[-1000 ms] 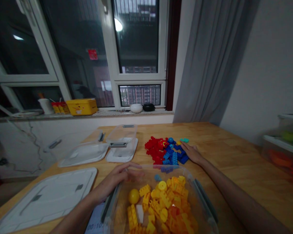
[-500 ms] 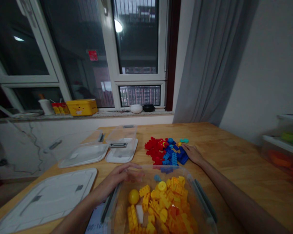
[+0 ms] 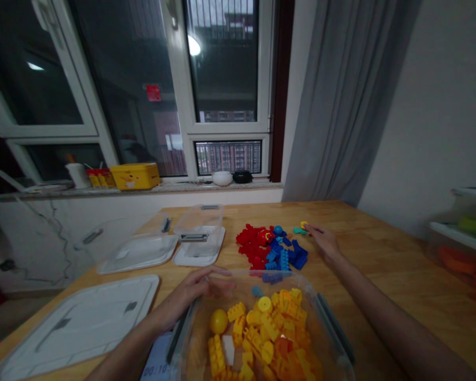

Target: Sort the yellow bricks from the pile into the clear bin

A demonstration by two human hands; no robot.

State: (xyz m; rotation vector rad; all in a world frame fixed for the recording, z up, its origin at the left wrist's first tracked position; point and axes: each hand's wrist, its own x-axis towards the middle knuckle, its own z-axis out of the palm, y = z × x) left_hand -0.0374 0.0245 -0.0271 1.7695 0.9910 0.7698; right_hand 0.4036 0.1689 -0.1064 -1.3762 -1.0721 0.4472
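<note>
My left hand (image 3: pixel 206 283) grips the near-left part of the rim of a clear plastic bin (image 3: pixel 301 283), its fingers curled over the edge. Inside lie many yellow building blocks (image 3: pixel 267 325), a yellow ball (image 3: pixel 218 321) and a white piece (image 3: pixel 228 349). My right hand (image 3: pixel 323 239) reaches beyond the bin and pinches a small yellow block (image 3: pixel 303 225) in its fingertips. Just beside it is a teal piece (image 3: pixel 299 231). Left of that hand, a heap of red blocks (image 3: pixel 254 243) touches a heap of blue blocks (image 3: pixel 283 257) on the wooden table.
White lids (image 3: pixel 79 323) lie along the table's left side. Behind them stand an upturned clear box (image 3: pixel 200 222) and another clear box (image 3: pixel 143 227). Stacked bins with coloured pieces (image 3: pixel 464 248) are at the far right. A device with a timer display (image 3: pixel 156 360) lies beside the bin.
My right hand has moved away from the blue heap, slightly up and to the right, carrying the small yellow block. My left hand stays on the bin.
</note>
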